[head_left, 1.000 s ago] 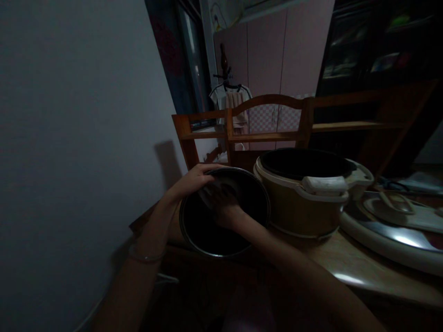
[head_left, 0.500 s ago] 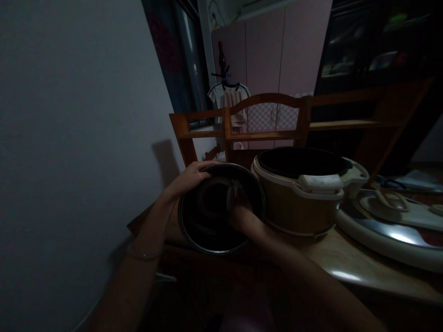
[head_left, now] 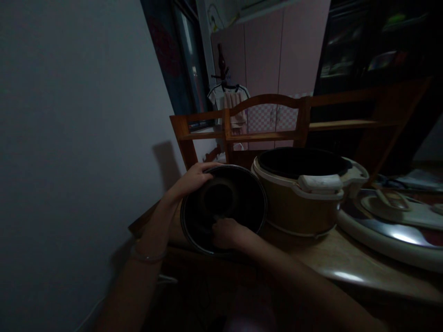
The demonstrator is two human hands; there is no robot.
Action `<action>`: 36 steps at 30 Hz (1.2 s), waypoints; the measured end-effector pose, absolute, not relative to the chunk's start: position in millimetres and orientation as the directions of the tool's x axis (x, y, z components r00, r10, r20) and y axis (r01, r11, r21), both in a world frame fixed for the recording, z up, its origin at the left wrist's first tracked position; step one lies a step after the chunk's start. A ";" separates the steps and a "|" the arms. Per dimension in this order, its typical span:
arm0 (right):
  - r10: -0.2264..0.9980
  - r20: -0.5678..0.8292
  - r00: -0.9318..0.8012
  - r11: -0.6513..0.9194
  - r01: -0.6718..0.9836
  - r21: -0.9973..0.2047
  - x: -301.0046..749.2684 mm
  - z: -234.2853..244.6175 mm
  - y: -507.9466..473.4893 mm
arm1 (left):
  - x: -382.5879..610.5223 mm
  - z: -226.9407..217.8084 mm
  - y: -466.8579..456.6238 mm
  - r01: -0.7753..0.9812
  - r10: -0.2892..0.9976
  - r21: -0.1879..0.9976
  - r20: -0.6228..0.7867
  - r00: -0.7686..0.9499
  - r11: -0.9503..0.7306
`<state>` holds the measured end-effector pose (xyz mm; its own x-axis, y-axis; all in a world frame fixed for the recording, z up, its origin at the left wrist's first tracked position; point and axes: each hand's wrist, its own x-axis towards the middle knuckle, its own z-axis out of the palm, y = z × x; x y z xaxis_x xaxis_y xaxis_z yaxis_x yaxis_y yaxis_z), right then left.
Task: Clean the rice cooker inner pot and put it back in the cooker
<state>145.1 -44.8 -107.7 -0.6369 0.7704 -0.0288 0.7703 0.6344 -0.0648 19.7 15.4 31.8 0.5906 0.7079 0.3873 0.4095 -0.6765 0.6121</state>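
A dark inner cooking pot (head_left: pixel 242 189) is tilted toward me at the table's edge, its opening facing me. My left hand (head_left: pixel 194 180) grips its upper left rim, with the thumb inside and the fingers over the outside. Inside the pot, my right hand (head_left: pixel 228 233) is closed around a greyish cloth (head_left: pixel 218 216) against the lower wall. Only a bit of the cloth shows past the fingers. Right beside the pot stands the electric cooker body (head_left: pixel 297 207), lidless, with a white handle and a dark interior.
The cooker's lid (head_left: pixel 391 230) lies on the wooden table (head_left: pixel 346 263) at the right. Behind runs a wooden rack (head_left: pixel 266 136), and past it are pink cabinets (head_left: pixel 263 60) and hanging clothes (head_left: pixel 233 101). A pale wall (head_left: pixel 86 115) rises at the left.
My right hand has moved down and left inside the pot, from its right side to the lower wall. The pot has shifted slightly; my left hand still holds its rim.
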 end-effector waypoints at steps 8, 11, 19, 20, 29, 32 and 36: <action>0.631 0.145 -0.762 0.771 0.636 -0.012 141.8 -105.7 -40.5 | 19.2 31.5 15.7 0.416 0.703 0.595 0.403 0.586 -0.688; 0.616 0.214 -0.758 0.773 0.634 0.019 140.0 -113.0 -33.4 | 19.1 31.6 15.6 0.423 0.708 0.599 0.389 0.589 -0.680; 0.579 0.514 -0.633 0.694 0.713 0.097 144.6 -114.8 -4.5 | 17.2 32.4 18.8 0.416 0.691 0.589 0.376 0.618 -0.693; 0.601 0.530 -0.598 0.667 0.741 0.081 145.8 -111.5 -1.2 | 16.9 32.8 19.5 0.421 0.690 0.582 0.375 0.619 -0.695; 0.780 0.497 -0.381 0.424 0.905 0.028 165.2 -95.9 15.2 | 17.6 32.8 19.2 0.403 0.705 0.625 0.359 0.611 -0.668; 0.812 0.470 -0.346 0.379 0.925 0.026 173.7 -105.2 19.0 | 16.5 32.9 21.0 0.439 0.720 0.606 0.358 0.594 -0.663; 0.835 0.443 -0.326 0.352 0.936 0.024 182.4 -123.6 14.9 | 13.8 32.3 25.6 0.474 0.724 0.565 0.384 0.573 -0.675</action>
